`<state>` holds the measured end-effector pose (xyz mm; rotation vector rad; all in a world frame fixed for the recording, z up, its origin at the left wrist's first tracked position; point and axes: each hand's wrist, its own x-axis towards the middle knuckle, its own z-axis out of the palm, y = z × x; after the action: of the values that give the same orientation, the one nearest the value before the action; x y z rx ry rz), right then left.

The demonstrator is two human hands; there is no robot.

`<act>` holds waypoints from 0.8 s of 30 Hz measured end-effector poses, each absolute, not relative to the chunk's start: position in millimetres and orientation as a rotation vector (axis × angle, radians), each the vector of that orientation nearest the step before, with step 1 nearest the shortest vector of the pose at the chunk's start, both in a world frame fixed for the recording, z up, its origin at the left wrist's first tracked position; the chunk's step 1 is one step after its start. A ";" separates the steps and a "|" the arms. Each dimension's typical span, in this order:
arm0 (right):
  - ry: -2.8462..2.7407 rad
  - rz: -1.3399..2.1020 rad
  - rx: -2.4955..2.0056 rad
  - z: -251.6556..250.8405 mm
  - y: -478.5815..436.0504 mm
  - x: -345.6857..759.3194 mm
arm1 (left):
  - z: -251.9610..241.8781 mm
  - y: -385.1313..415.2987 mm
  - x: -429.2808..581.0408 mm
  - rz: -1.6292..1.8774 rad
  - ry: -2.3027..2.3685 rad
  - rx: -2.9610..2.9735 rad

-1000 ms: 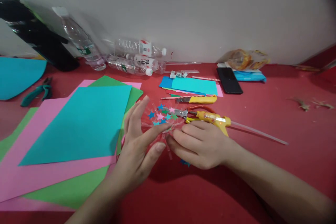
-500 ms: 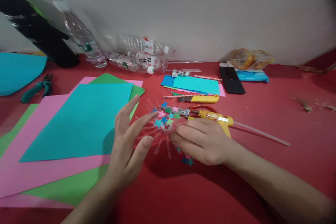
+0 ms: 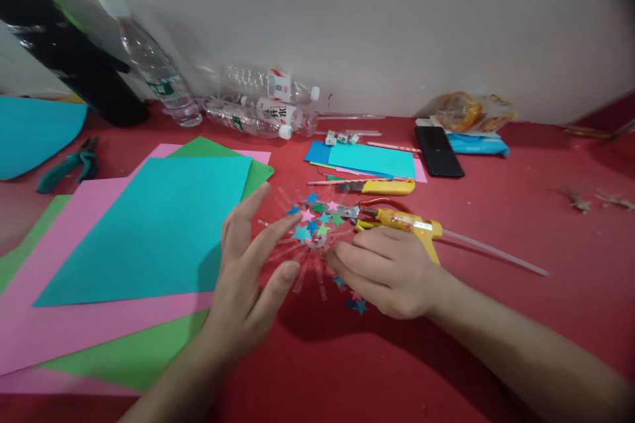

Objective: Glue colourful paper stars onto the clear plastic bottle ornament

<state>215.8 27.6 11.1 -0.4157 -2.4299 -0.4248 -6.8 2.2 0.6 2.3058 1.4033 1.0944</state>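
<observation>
A clear plastic piece cut into thin strips (image 3: 323, 287) fans out like a flower near the middle of the red table. Small blue, pink and green paper stars (image 3: 312, 226) cluster on its centre. My left hand (image 3: 248, 271) is on its left side, fingers spread, with the index fingertip at the stars; whether it touches them I cannot tell. Beside its right edge my right hand (image 3: 387, 271) is closed, fingertips pinched on the strips and partly hidden. More stars (image 3: 361, 306) lie under and below the right hand.
Large coloured paper sheets (image 3: 143, 231) cover the left. Beyond my right hand are a yellow glue gun (image 3: 407, 220), red-handled pliers (image 3: 384, 202) and a yellow utility knife (image 3: 389, 186). Farther back are paper strips (image 3: 377, 160), a phone (image 3: 439, 151) and plastic bottles (image 3: 258, 112). Teal-handled pliers (image 3: 67, 165) lie left.
My left hand has shifted slightly to the right, its thumb closer to the plastic piece. My right hand keeps nearly the same place and pinch.
</observation>
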 end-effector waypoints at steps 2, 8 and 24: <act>-2.443 -0.427 -0.446 11.7 27.0 215.9 | 0.9 2.1 -6.8 1.097 1.394 2.299; -2.429 -0.419 -0.567 13.5 26.4 214.5 | 0.7 3.7 -6.0 1.098 1.391 2.267; -2.279 -0.080 -0.718 34.8 26.7 219.8 | -2.6 5.3 -8.1 1.157 1.384 2.033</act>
<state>219.8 26.7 34.8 -0.7177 -2.2792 -0.0799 -8.1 5.3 -2.6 2.0330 1.3840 1.1572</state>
